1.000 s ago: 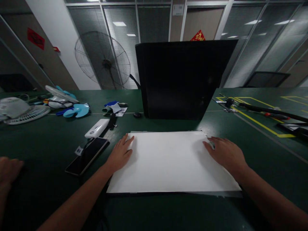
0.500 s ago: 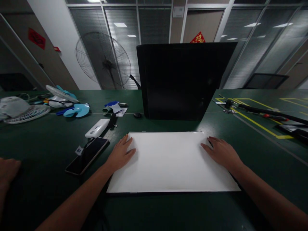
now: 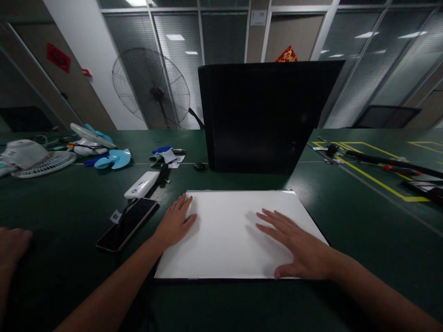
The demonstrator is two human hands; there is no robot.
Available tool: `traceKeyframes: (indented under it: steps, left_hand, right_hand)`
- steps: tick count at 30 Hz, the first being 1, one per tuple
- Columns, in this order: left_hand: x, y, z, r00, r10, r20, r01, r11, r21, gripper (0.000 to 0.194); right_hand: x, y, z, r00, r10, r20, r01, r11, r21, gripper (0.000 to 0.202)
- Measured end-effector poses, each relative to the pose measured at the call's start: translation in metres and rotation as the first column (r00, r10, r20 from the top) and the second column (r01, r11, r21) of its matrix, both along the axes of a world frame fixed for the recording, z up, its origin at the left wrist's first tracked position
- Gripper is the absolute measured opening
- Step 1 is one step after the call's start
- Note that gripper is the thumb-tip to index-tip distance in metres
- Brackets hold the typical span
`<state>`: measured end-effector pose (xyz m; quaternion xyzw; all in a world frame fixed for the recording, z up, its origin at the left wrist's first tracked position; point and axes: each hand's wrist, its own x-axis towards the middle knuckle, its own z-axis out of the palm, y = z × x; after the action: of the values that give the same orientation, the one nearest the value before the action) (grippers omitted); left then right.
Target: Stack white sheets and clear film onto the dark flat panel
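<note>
A flat white rectangular panel [image 3: 221, 240] with thin dark edges lies on the green table in front of me. My left hand [image 3: 176, 221] rests on the panel's left edge, fingers stretched out and thumb on the white surface. Over the right half of the panel is my right hand [image 3: 294, 242], its fingers spread and a shadow beneath them. Its thumb is at the panel's near edge. Whether the right fingertips touch the surface I cannot tell. Behind the panel stands a large black panel [image 3: 263, 120], upright and leaning back.
A phone [image 3: 128, 225] and a white device [image 3: 141, 184] lie left of the panel. Fan parts, including blue blades [image 3: 114, 159], are farther left. Another person's hand [image 3: 14, 246] rests at the left edge. Black rods [image 3: 384, 161] lie at right near yellow tape.
My right hand has left the panel's right edge and moved left and nearer, over the white surface, with its fingers spread. My left hand has stayed at the left edge.
</note>
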<state>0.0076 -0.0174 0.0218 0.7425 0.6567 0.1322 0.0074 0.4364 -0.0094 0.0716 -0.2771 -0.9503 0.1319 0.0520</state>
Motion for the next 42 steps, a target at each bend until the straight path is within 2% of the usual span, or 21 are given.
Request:
traceKeyframes:
  steps: [2, 4, 9, 11, 13, 18, 21, 26, 32, 35, 39, 40, 42]
  left_hand:
    - [0.000, 0.000, 0.000, 1.000, -0.001, -0.007, 0.001, 1.000, 0.011, 0.066]
    - [0.000, 0.000, 0.000, 1.000, 0.000, -0.014, 0.000, 1.000, 0.020, 0.065]
    - [0.005, -0.001, 0.006, 0.999, 0.013, -0.033, -0.013, 1.000, -0.015, 0.066]
    - [0.006, -0.002, 0.009, 0.999, 0.017, -0.040, -0.018, 0.999, -0.037, 0.067]
    - [0.007, -0.002, 0.010, 0.999, 0.018, -0.037, -0.019, 0.999, -0.040, 0.067]
    - [0.004, -0.002, 0.008, 0.999, -0.002, 0.035, 0.003, 1.000, -0.017, 0.067]
    - [0.001, 0.000, 0.007, 0.985, 0.005, 0.170, 0.000, 1.000, -0.028, 0.067]
    - [-0.012, 0.005, 0.010, 0.904, 0.047, 0.425, -0.027, 0.998, -0.053, 0.061]
    - [-0.034, 0.009, 0.017, 0.845, 0.036, 0.534, -0.009, 0.999, -0.053, 0.054]
    - [-0.039, 0.008, 0.023, 0.856, 0.023, 0.517, 0.016, 0.997, -0.072, 0.055]
    - [-0.042, 0.008, 0.029, 0.891, -0.026, 0.453, 0.072, 0.994, -0.084, 0.058]
    - [-0.041, 0.008, 0.029, 0.897, -0.042, 0.440, 0.086, 0.993, -0.079, 0.058]
    - [-0.040, 0.007, 0.029, 0.908, -0.077, 0.412, 0.111, 0.992, -0.059, 0.058]
  right_hand:
    - [-0.013, -0.011, 0.003, 0.996, 0.087, -0.016, -0.088, 0.992, -0.089, 0.101]
    - [-0.020, -0.017, 0.004, 0.993, 0.116, -0.028, -0.118, 0.987, -0.109, 0.093]
    - [-0.020, -0.018, 0.005, 0.986, 0.165, -0.020, -0.166, 0.986, -0.018, 0.091]
    - [-0.020, -0.018, 0.007, 0.982, 0.190, -0.021, -0.189, 0.981, 0.046, 0.087]
    - [-0.021, -0.020, 0.009, 0.969, 0.246, -0.032, -0.239, 0.960, 0.142, 0.075]
    - [-0.033, -0.034, 0.010, 0.899, 0.405, -0.169, -0.299, 0.847, 0.439, 0.029]
    - [-0.039, -0.042, 0.012, 0.854, 0.476, -0.211, -0.302, 0.784, 0.543, 0.015]
    - [-0.037, -0.048, 0.020, 0.838, 0.524, -0.154, -0.329, 0.709, 0.624, 0.022]
    - [-0.026, -0.052, 0.034, 0.847, 0.521, -0.106, -0.313, 0.649, 0.694, 0.032]
    - [-0.019, -0.052, 0.039, 0.869, 0.486, -0.095, -0.277, 0.636, 0.721, 0.035]
    - [-0.002, -0.050, 0.043, 0.884, 0.453, -0.118, -0.194, 0.583, 0.789, 0.037]
    - [0.004, -0.049, 0.044, 0.902, 0.418, -0.110, -0.178, 0.591, 0.787, 0.038]
    - [0.016, -0.047, 0.045, 0.940, 0.326, -0.102, -0.141, 0.642, 0.754, 0.040]
